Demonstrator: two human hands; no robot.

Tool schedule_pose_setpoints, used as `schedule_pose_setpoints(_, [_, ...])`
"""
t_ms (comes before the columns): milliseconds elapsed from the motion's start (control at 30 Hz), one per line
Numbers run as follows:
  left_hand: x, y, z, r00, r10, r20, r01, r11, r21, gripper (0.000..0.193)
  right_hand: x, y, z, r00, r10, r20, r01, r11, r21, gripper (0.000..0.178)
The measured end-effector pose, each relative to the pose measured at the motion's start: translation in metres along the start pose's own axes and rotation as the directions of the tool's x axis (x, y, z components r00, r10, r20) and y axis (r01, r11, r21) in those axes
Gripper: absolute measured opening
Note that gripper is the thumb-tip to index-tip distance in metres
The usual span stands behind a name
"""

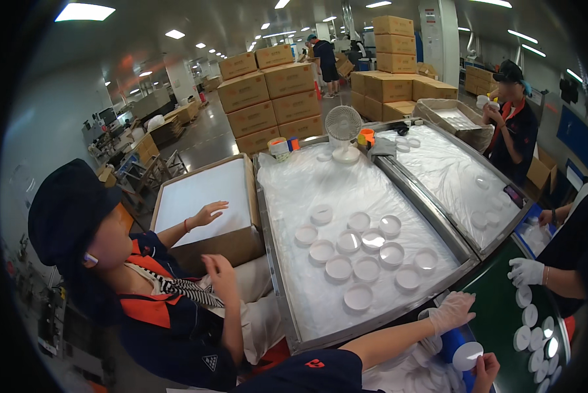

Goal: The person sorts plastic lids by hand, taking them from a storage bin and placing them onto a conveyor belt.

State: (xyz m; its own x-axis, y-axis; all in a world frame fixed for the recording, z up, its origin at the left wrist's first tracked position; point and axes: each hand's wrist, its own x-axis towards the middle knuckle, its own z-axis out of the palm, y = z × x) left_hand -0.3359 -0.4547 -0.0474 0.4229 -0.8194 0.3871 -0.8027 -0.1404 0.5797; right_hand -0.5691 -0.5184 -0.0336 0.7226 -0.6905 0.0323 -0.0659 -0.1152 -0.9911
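Observation:
At the lower right, my right hand (486, 372) pinches the edge of a white round disc (467, 355), thumb on its flat face. My left hand (452, 312), in a thin whitish glove, reaches over the green conveyor belt's (484, 311) near edge. Its fingers are stretched out, and I see nothing held in it. Below my hands lies a heap of white round pieces (408, 373) in clear plastic. A blue bin edge (452, 344) shows behind the disc. Several shallow white round lids (366, 269) rest on the plastic-lined metal tray (287, 203) ahead.
A co-worker (176, 288) sits at left beside a carton (205, 196). Another person's gloved hand (527, 272) is above white discs (535, 339) on the belt. A fan (343, 124) stands at the tray's far end. Stacked cartons (268, 98) rise behind.

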Motion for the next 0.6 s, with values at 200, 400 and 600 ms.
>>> schedule_pose_setpoints(200, [-0.002,0.006,-0.009,0.998,-0.018,0.065,0.017,1.0,0.018,0.053,-0.003,0.003,0.001,1.0,0.005,-0.014,-0.005,0.999,-0.033,0.012])
schedule_pose_setpoints(400, [0.019,-0.019,0.017,0.967,0.176,-0.182,-0.194,0.977,-0.088,0.029,0.013,0.005,-0.002,0.998,-0.002,-0.061,-0.003,0.997,-0.081,0.007])
schedule_pose_setpoints(600, [0.103,-0.031,0.022,0.989,0.073,-0.129,-0.063,0.995,0.079,0.056,0.017,-0.01,0.008,0.996,0.085,0.024,-0.084,0.996,-0.035,0.007])
